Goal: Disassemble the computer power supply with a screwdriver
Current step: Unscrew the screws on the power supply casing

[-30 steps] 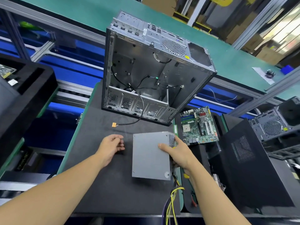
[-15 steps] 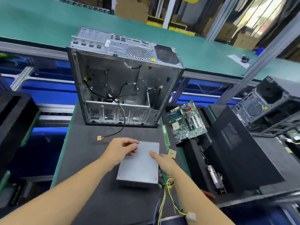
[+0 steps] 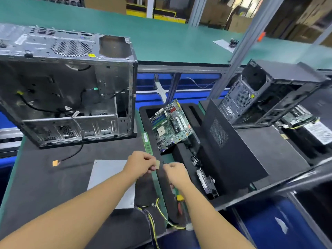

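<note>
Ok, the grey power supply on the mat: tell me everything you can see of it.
The power supply is a grey metal box lying flat on the black mat, broad face up. Yellow and black wires trail from its near end. The left forearm crosses over it; the left hand and right hand are off it.

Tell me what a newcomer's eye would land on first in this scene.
The big open metal computer case, standing at the left rear of the black mat, dominates. Right of it, a green motherboard lies in a black foam tray. In front, the left hand pinches a small tan square close to the right hand, beside the grey power supply.
</note>
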The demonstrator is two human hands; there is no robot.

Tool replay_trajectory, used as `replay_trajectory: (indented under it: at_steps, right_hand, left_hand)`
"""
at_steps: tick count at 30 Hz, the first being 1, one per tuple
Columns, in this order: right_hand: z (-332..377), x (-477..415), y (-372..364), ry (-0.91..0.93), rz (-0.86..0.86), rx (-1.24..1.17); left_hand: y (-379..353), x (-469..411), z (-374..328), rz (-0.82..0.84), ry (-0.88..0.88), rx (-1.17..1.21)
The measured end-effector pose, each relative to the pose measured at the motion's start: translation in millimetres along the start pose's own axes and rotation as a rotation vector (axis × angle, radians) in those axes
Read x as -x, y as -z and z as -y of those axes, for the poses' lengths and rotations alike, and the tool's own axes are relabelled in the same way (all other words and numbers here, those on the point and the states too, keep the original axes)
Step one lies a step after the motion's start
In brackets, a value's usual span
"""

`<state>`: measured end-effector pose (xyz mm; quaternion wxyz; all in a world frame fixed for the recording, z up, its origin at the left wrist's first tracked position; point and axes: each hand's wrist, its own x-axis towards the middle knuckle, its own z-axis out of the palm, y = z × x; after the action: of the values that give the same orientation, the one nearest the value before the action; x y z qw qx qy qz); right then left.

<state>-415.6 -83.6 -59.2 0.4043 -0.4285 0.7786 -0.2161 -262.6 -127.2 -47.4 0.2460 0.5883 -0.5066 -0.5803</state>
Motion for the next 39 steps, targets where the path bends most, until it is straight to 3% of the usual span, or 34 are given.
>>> replay_trajectory:
  at_steps: [2,4,5,9,11,13,15,20,26,31,36,39]
  right_hand:
    - [-12.4,-6.7,25.6,-0.015,-0.041,-0.105]
    - [-24.1,-15.5,46.3,-0.037,-0.061,-0.183]
    - [-28.0,-19.9,54.1,-0.047,-0.075,-0.212]
    - [-33.1,-34.9,66.6,-0.058,-0.117,-0.309]
    - [-27.1,-39.2,63.2,-0.039,-0.103,-0.322]
    - [-15.5,-39.3,54.8,-0.001,-0.047,-0.293]
    - [0.1,-35.1,41.4,0.052,0.059,-0.221]
    - [33.2,-14.7,-4.3,0.228,0.383,0.026]
    - [47.2,3.1,-49.4,0.324,0.557,0.269]
    - [62.0,22.3,-84.7,0.439,0.612,0.418]
    - [88.7,36.7,-117.0,0.48,0.372,0.452]
    - [104.9,34.1,-119.5,0.428,0.474,0.435]
  left_hand:
    - [-26.1,-8.2,-9.8,0.13,0.092,0.025]
    - [-41.8,-16.9,-16.7,0.261,0.113,-0.118]
    - [-43.4,-21.8,-19.4,0.256,0.062,-0.267]
    - [-18.0,-25.6,-19.9,-0.031,-0.198,-0.843]
    - [2.8,-23.5,-8.5,0.041,-0.09,-1.091]
    - [16.3,-17.3,5.8,0.103,0.163,-1.167]
    - [22.0,-7.0,26.2,0.039,0.282,-1.163]
    - [26.8,16.2,65.2,-0.356,0.264,-1.009]
    - [60.9,25.6,72.5,-0.53,0.476,-0.858]
    - [93.6,35.8,72.8,-0.613,0.582,-0.737]
    - [113.2,38.9,56.8,-0.576,0.583,-0.618]
    - [123.0,43.2,55.8,-0.54,0.568,-0.549]
